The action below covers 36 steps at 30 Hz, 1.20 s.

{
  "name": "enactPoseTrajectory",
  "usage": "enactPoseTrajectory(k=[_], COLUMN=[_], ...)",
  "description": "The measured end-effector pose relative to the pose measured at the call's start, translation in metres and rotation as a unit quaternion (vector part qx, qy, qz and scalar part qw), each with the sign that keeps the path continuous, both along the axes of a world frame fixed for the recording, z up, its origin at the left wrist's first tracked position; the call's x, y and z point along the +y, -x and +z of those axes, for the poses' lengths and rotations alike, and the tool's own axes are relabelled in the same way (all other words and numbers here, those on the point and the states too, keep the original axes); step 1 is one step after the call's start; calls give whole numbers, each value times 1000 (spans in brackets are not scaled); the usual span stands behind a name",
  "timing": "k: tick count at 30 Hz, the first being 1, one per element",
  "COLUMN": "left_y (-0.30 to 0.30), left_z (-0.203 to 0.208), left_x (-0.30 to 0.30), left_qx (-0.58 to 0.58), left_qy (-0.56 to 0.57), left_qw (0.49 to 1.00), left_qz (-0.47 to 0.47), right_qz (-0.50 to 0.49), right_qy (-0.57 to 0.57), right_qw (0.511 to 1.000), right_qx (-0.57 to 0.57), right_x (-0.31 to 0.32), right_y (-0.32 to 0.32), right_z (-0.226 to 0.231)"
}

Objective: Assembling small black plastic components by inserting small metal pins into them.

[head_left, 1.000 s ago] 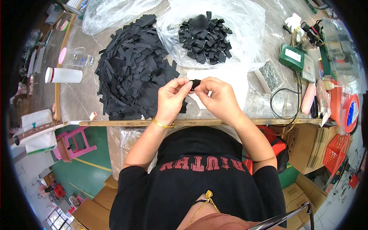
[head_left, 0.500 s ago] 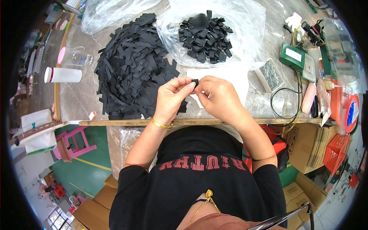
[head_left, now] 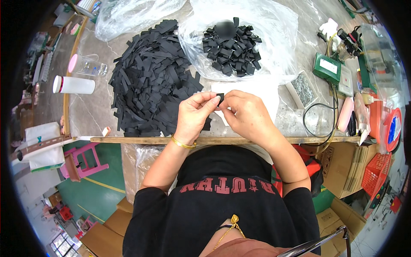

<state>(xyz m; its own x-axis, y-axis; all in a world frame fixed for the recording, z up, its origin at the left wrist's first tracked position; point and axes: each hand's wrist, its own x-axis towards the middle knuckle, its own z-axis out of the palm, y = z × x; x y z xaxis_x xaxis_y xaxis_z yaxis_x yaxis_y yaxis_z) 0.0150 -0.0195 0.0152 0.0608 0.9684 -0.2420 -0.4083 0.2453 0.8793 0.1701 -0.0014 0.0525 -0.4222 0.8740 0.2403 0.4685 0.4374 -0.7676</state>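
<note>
Over the front of the table, my left hand (head_left: 195, 115) pinches a small black strip (head_left: 220, 99) between thumb and fingers; the piece looks folded. Closed against its right edge are the fingertips of my right hand (head_left: 250, 115), which partly hide it. A white sheet (head_left: 266, 96) lies under the hands. To the left spreads a big heap of flat black strips (head_left: 150, 77), reaching close to my left hand. Beyond the hands, a smaller pile of folded black loops (head_left: 233, 51) rests on a clear plastic bag (head_left: 276, 51).
Right of the sheet stands a small box of thin metal pieces (head_left: 303, 90). Farther right are a green device (head_left: 327, 66), a looped black cable (head_left: 305, 115) and a pink bottle (head_left: 345, 115). A white bottle (head_left: 75, 85) and a clear jar (head_left: 87, 65) lie at the left.
The whole scene sits slightly lower and to the right in the picture. Both hands stay together at the black strip, with only slight finger movement.
</note>
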Motion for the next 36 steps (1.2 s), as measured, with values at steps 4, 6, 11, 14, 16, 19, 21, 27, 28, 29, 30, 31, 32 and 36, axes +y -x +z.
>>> enactPoseTrajectory(k=[4,6,11,14,16,19,21,27,28,29,30,31,32,36], left_y=[0,0,6,5,5,5,2,-15,-15,-14,-14,-14,-14,-8], left_z=[-1,0,1,4,4,3,0,-7,-9,-9,-9,-8,-7,-5], left_x=[1,2,7,9,9,8,8,7,6,6,6,6,7,10], left_qx=[29,67,139,156,154,146,55,-55,-57,-57,-54,-51,-51,-11], left_qy=[-20,-45,-68,-70,-59,-41,-24,8,0,0,-1,-2,-3,4], left_qw=[999,997,986,983,984,986,997,998,997,997,997,997,997,998], left_qz=[3,1,-56,-70,-73,-69,-48,33,46,47,53,58,58,58], right_qz=[1,-5,-76,-84,-91,-97,-126,-147,-145,-148,-151,-151,-146,-139], right_qy=[46,63,139,231,249,268,236,185,184,172,158,157,164,109], right_qw=[999,998,980,957,949,933,925,903,903,906,909,909,906,931], right_qx=[9,24,117,151,171,219,271,358,359,357,354,355,362,320], right_x=[1,3,14,12,11,7,4,-1,-2,-2,-2,-2,-2,4], right_y=[-5,-8,-12,-8,-6,1,6,17,19,20,21,21,20,13], right_z=[8,8,0,-12,-18,-23,-23,-36,-37,-39,-40,-42,-44,-36])
